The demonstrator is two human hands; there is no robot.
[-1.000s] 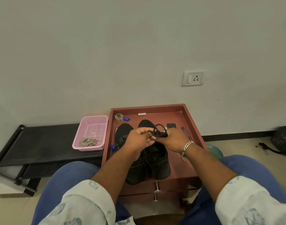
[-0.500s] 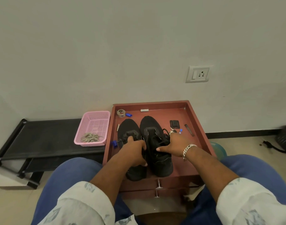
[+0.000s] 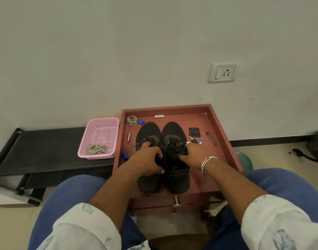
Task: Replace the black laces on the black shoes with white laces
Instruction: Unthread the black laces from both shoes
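Both hands (image 3: 147, 159) (image 3: 194, 156) grip upright black shoes (image 3: 174, 134), toes toward the wall.

No text, brand, number or sign can be read anywhere. The round roll of tape (image 3: 132, 120), beyond the left hand (image 3: 148, 160) on the reddish-brown wooden tray (image 3: 220, 121), bears a printed mark too small and blurred to make out.

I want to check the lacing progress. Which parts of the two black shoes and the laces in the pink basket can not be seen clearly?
- Head view: left hand covers the left shoe eyelets.
- Right hand hides part of the right shoe black lace.
- Laces in pink basket: too small to count.
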